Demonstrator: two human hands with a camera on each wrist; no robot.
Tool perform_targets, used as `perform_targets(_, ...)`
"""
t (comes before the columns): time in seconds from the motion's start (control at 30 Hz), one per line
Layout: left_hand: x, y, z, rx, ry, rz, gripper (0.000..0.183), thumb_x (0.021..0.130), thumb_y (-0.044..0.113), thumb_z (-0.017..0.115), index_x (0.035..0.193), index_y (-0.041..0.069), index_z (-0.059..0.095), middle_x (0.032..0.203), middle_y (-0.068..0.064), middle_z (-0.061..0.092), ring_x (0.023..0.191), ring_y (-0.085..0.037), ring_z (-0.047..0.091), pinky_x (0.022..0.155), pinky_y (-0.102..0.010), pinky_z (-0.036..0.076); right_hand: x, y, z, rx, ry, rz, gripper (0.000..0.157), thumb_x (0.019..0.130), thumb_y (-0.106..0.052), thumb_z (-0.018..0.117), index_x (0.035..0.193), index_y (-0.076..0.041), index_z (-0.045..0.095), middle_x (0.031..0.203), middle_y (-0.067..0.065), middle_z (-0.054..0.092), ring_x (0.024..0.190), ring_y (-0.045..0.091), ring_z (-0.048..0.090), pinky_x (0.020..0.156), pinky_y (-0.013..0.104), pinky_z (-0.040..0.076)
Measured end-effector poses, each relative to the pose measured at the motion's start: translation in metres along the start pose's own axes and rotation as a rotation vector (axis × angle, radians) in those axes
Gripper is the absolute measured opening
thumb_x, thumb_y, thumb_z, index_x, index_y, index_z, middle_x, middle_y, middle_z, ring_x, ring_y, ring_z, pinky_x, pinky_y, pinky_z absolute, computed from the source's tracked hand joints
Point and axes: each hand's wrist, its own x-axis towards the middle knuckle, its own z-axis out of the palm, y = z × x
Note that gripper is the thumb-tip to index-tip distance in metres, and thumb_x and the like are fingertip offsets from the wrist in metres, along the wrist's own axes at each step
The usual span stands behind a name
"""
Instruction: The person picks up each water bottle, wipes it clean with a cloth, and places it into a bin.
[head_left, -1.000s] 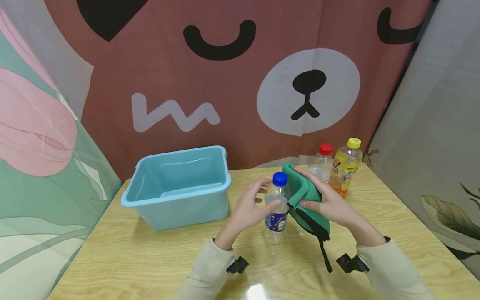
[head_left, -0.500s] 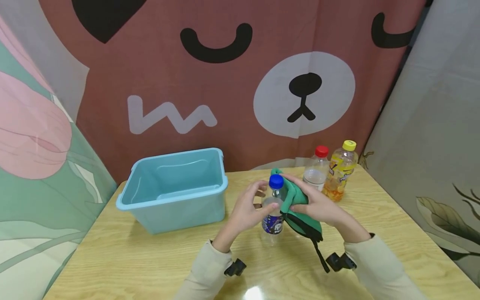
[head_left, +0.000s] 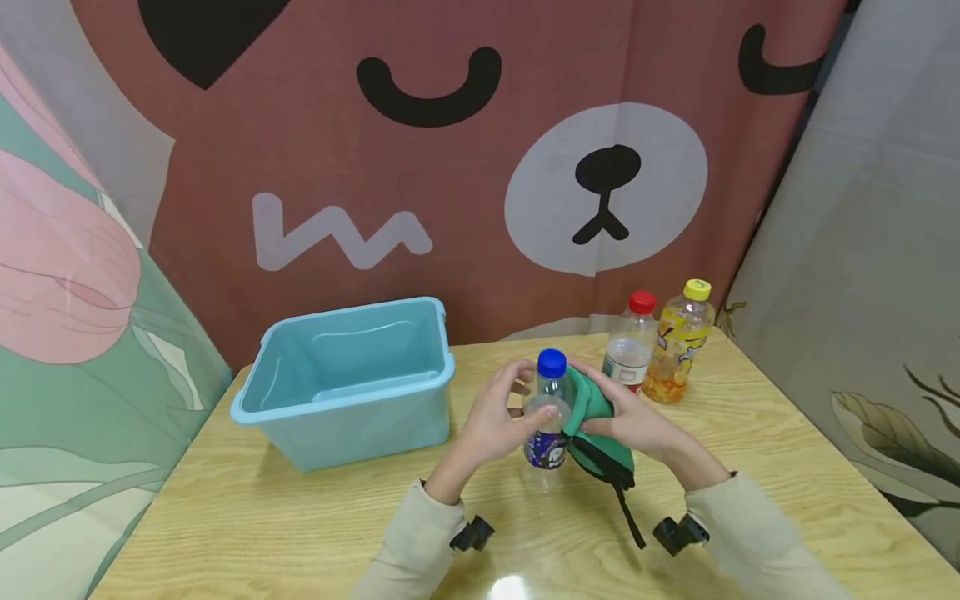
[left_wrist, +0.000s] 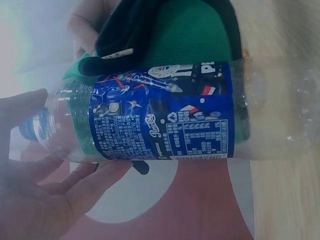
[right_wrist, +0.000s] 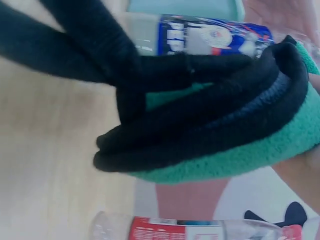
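A clear plastic bottle [head_left: 546,450] with a blue cap and blue label stands upright on the table in the head view. My left hand [head_left: 491,417] holds it near the top; in the left wrist view, thumb and fingers lie on opposite sides of the bottle [left_wrist: 165,115]. Close against its right side is a soft green cloth pouch [head_left: 611,450], with black trim and a dangling black strap. My right hand [head_left: 637,417] grips this cloth from above. The right wrist view shows the folded black edge of the pouch [right_wrist: 225,167], partly in front of the bottle [right_wrist: 215,37].
A light blue plastic bin [head_left: 367,425] stands at the left on the wooden table [head_left: 300,533]. Behind my right hand are a red-capped bottle [head_left: 630,354] and a yellow-capped bottle [head_left: 678,350] holding some orange contents. A printed curtain [head_left: 360,158] hangs behind the table.
My right hand has brought the green pouch leftward, closer to the blue-capped bottle. More of the red-capped bottle shows now. My left hand stays at the bottle; the head view has shifted slightly.
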Motion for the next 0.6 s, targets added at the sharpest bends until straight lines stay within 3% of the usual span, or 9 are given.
perform_targets(0.27,0.000,-0.001,-0.001,-0.026,-0.028,0.018,0.055,0.086,0.023,0.064,0.133,0.003,0.042,0.113,-0.015,0.047,0.102,-0.024,0.050,0.078,-0.032,0.051,0.001,0.018,0.008,0.047,0.003,0.067,0.081,0.079,0.007,0.059,0.146,-0.011,0.017,0.143,0.021,0.023,0.122,0.039,0.030,0.096,0.055,0.033)
perform_targets(0.47,-0.001,-0.003,-0.001,-0.063,-0.038,0.004,0.056,0.086,0.023,0.064,0.134,0.003,0.042,0.119,-0.016,0.047,0.106,-0.025,0.049,0.080,-0.032,0.051,0.000,0.027,0.013,0.075,-0.045,0.124,0.084,0.080,0.007,0.059,0.147,-0.010,0.011,0.143,0.023,0.023,0.127,0.040,0.027,0.100,0.057,0.027)
perform_targets(0.6,-0.001,-0.002,-0.001,-0.074,-0.055,-0.009,0.057,0.087,0.023,0.062,0.136,0.004,0.040,0.125,-0.016,0.048,0.111,-0.027,0.049,0.083,-0.036,0.050,-0.001,0.029,0.016,0.074,-0.026,0.129,0.085,0.079,0.007,0.059,0.147,-0.011,0.011,0.144,0.023,0.023,0.127,0.041,0.026,0.100,0.058,0.026)
